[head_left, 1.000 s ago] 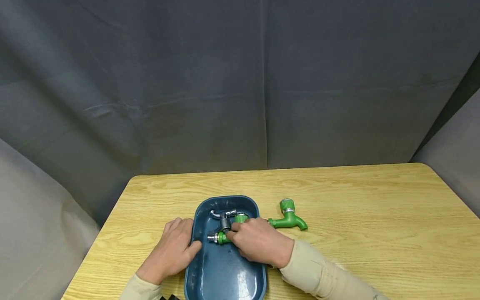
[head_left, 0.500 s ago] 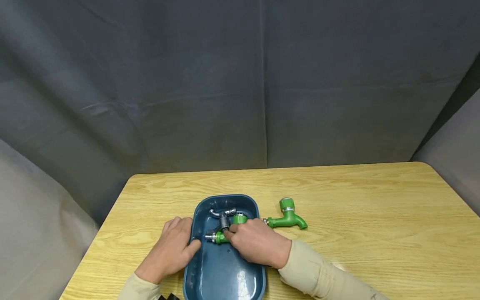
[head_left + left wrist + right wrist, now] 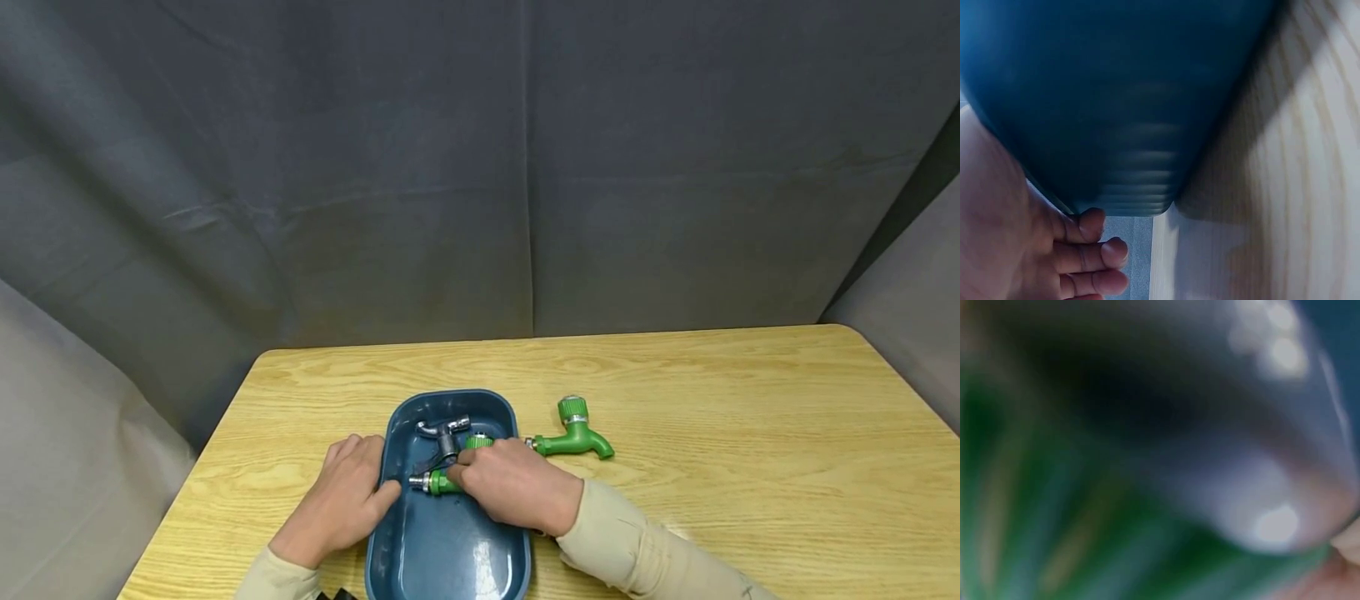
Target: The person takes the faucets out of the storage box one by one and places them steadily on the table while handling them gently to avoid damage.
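Note:
A blue plastic tray [image 3: 442,546] stands on the table. My left hand [image 3: 347,496] holds its left side, thumb over the rim and the other fingers outside; the left wrist view shows fingertips [image 3: 1113,253] by the tray's outer wall [image 3: 1116,119]. Inside, my right hand [image 3: 517,487] grips a green faucet [image 3: 442,482], whose metal-tipped end points left while the hand hides much of its body. Its green knob [image 3: 478,442] shows above the knuckles, and its ridges [image 3: 1085,550] blur close up in the right wrist view. Beside it lies a chrome faucet [image 3: 447,443].
Right of the tray, a second green faucet [image 3: 573,440] lies on the wooden table [image 3: 720,450], knob toward the back and spout pointing right. A dark grey curtain [image 3: 405,183] hangs behind the table's far edge.
In the tray, the green faucet's threaded end and knob have shifted slightly toward the near side. The chrome faucet has moved a little to the left. Both hands stay almost where they were.

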Available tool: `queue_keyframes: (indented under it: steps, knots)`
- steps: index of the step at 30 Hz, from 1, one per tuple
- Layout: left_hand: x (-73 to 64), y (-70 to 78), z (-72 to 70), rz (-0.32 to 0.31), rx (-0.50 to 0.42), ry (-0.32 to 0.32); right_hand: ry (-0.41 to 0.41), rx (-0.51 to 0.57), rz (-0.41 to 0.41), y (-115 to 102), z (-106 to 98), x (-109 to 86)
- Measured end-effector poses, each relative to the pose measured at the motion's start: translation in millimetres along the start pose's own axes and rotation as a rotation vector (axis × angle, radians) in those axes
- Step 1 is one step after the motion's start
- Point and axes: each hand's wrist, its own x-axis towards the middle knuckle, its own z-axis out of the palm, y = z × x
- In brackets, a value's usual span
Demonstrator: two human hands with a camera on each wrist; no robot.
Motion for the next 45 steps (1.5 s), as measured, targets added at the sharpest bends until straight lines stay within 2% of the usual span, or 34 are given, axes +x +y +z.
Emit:
queue_keyframes:
  steps: [8, 20, 34, 45]
  knots:
    - [0.2, 0.9, -1.2, -0.004, -0.001, -0.005, -0.019, 0.046, 0.005, 0.7, -1.9, -0.1]
    - [-0.1, 2.5, -1.9, -0.02, -0.001, -0.023, -0.009, 0.061, 0.018, -0.2, -3.0, -1.5]
    - [-0.2, 1.8, -0.9, -0.012, 0.011, -0.009, 0.001, 0.069, 0.021, -0.4, -2.9, -1.6]
    - [-0.6, 1.3, -0.7, -0.006, 0.005, -0.007, -0.027, 0.101, 0.011, 0.4, -4.3, -1.5]
